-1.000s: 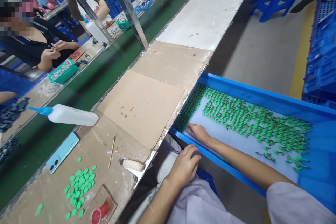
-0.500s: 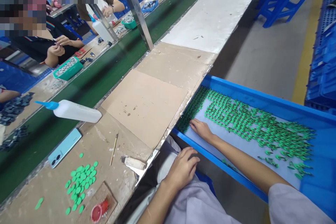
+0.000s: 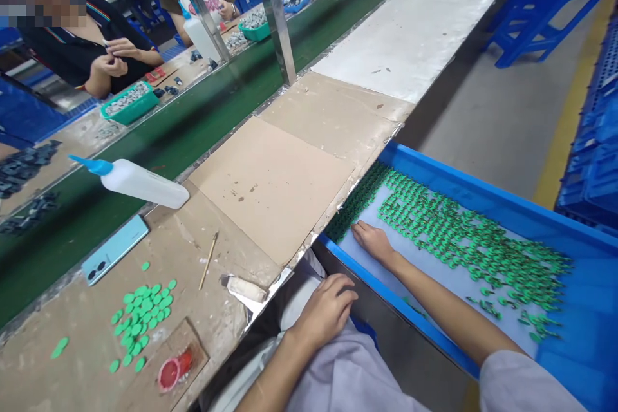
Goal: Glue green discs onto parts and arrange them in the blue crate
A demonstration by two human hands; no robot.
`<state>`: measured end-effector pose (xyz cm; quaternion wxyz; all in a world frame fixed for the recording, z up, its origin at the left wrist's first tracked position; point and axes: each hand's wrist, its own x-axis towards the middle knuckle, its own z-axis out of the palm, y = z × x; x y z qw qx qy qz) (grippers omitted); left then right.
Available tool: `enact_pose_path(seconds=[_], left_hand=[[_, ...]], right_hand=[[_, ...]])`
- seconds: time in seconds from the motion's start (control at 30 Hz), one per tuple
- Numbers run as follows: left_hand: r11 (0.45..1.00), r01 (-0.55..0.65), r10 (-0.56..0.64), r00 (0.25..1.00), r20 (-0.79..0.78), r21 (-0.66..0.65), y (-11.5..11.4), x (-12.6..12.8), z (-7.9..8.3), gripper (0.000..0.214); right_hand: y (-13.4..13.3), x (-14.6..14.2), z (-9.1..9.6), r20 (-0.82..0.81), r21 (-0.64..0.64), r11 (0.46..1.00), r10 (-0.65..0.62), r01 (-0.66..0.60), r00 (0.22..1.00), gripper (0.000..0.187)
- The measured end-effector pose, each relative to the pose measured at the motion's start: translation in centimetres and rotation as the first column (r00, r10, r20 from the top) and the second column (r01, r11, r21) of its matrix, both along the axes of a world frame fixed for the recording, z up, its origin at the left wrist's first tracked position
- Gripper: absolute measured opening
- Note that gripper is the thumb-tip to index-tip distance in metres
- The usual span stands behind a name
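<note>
Small green disc-headed pieces with dark stems (image 3: pixel 458 232) lie in the blue plastic tray (image 3: pixel 589 309) at right, where a light touch would best spare neighbouring rows. The right hand (image 3: pixel 374 243) is bunched, its hold impossible to tell; the left hand (image 3: pixel 326 312) rests half-open, seemingly empty. Many pieces' long axes run roughly left to right, dark ends rightward.

I count two hands (image 3: pixel 328 309) of my own, one phone (image 3: pixel 116 250), one thin stick (image 3: pixel 208 261), one red cup (image 3: pixel 185 360), two bottles (image 3: pixel 145 183) and two green baskets (image 3: pixel 131 111). Loose discs (image 3: pixel 146 304) number a few dozen; green pieces (image 3: pixel 449 219) exceed my count.
</note>
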<state>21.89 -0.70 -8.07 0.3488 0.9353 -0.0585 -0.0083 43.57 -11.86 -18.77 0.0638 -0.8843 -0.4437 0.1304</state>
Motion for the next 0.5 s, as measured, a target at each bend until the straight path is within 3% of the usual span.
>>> enact_pose_path(seconds=[0.2, 0.5], left_hand=[[1.000, -0.013, 0.013, 1.000, -0.002, -0.018, 0.2, -0.4, 0.1, 0.022], [1.000, -0.017, 0.017, 1.000, 0.000, -0.013, 0.4, -0.6, 0.2, 0.022]], right_hand=[[-0.4, -0.1, 0.0, -0.070, 0.125, 0.992, 0.026, -0.017, 0.997, 0.041], [1.1, 0.5, 1.3, -0.131, -0.013, 0.998, 0.061, -0.063, 0.989, 0.036]])
